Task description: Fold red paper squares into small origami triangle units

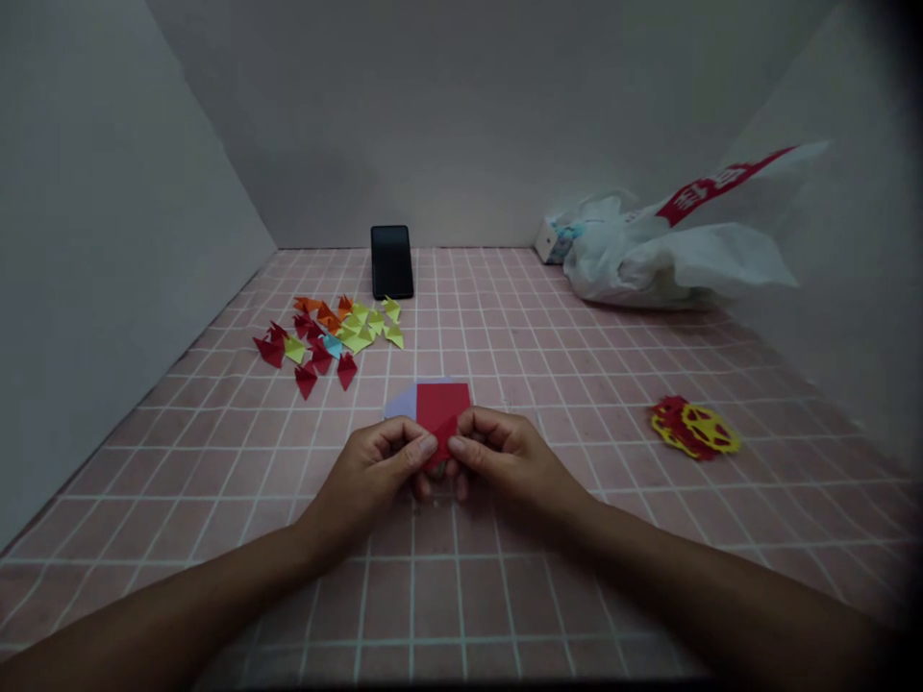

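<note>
In the middle of the table, my left hand (386,457) and my right hand (509,452) face each other, thumbs and fingertips pinched on red paper (441,450). A darker folded edge shows between the thumbs, but its exact shape is partly hidden by my fingers. Directly behind the fingertips is a flat red sheet of paper (442,402); whether it is one with the pinched piece I cannot tell. Pale lavender paper (402,404) lies under and to the left of the red sheet, close to my left knuckles.
Several small folded paper figures (355,334) in red, orange, yellow and blue lie at the left. Behind them a black phone (391,261) leans upright. Red and yellow paper cutouts (696,429) lie right. A white plastic bag (635,259) and a small box (552,240) sit back right.
</note>
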Available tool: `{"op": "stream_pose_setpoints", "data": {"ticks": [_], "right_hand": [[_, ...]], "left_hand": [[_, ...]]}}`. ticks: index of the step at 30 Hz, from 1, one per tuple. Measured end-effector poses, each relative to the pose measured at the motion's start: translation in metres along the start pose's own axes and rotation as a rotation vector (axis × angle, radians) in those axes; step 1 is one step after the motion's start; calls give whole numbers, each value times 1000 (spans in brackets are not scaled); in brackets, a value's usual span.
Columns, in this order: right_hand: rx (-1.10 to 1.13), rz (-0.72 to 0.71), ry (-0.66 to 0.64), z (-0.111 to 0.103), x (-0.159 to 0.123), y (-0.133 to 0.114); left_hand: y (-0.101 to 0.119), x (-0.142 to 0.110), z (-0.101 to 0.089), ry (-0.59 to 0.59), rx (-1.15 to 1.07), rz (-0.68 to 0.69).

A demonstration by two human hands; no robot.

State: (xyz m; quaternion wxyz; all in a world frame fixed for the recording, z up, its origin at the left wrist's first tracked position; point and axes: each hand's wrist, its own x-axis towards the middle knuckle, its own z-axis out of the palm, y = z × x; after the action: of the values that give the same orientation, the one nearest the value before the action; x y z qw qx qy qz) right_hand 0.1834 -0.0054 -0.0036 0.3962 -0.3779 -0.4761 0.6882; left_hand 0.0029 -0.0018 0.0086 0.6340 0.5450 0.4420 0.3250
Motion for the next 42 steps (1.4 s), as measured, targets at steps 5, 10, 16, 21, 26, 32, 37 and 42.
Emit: {"op": "stream_pose_setpoints", "data": {"ticks": [5,10,16,21,26,32,37,42], "right_hand": [[-7,14,35,0,1,0],[-54,18,44,1,0,0],[-40,20,36,1,0,2],[22,-10,3,-1,0,4],[-5,0,26,0,0,3],[-84,25,74,3,-1,2],[-103,21,91,5,-2,3],[-39,14,49,5,-2,4]], "left_hand": [[-1,-1,1,16,-1,11],[1,0,1,42,51,3],[-1,0,1,48,51,3],[0,-1,0,55,58,7],[0,0,1,43,54,-4],[-5,1,-1,50,50,3],[-4,0,1,45,68,24],[-2,0,3,56,77,29]]}}
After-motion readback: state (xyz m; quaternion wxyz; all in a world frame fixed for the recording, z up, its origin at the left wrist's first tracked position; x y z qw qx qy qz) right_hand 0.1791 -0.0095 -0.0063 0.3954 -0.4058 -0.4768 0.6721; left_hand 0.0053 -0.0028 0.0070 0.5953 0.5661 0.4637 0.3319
